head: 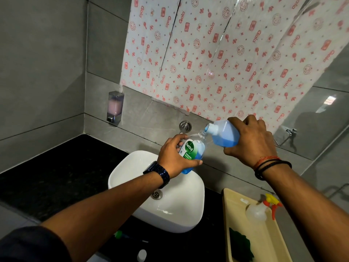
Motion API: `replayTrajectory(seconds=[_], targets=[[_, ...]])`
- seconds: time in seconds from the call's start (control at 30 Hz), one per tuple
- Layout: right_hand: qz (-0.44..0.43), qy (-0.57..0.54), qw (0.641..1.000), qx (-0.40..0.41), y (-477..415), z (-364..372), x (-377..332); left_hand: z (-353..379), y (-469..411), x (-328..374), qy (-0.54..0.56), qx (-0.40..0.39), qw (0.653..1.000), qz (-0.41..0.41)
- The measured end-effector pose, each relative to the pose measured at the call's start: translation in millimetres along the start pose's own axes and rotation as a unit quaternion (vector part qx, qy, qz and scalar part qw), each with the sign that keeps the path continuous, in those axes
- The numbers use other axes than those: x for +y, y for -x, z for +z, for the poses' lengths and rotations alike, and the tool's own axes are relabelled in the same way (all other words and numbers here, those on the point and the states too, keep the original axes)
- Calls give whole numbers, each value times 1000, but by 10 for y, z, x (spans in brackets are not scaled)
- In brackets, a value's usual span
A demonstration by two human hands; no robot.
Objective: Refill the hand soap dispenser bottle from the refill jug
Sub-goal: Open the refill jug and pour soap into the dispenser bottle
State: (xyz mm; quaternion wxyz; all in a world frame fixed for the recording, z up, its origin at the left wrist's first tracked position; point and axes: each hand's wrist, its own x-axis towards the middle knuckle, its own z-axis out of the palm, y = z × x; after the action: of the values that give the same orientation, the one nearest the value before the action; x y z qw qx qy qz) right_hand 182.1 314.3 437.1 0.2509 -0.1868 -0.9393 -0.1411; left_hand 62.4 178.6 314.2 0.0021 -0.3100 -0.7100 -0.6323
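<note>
My left hand (174,157) grips a clear soap dispenser bottle (194,150) with a green and white label, tilted over the white basin. Blue liquid fills its lower part and its neck is open, with no pump on it. My right hand (251,142) holds the translucent refill jug (222,134) tipped to the left. The jug's white spout touches the bottle's open mouth. Blue soap lies in the lower half of the jug.
A white basin (132,167) sits on a black counter (47,178), with a wall tap (185,126) behind the bottle. A cream tray (236,205) at the right holds a spray bottle (260,209) and a green cloth (240,244). A wall soap dispenser (115,106) hangs at the left.
</note>
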Motion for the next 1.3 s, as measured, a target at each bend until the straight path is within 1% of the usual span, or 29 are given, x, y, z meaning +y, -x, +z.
replayTrajectory(seconds=[1.3], targets=[[2, 4, 1000, -4, 33, -47, -12, -1, 51, 31, -8, 8, 1000, 2]])
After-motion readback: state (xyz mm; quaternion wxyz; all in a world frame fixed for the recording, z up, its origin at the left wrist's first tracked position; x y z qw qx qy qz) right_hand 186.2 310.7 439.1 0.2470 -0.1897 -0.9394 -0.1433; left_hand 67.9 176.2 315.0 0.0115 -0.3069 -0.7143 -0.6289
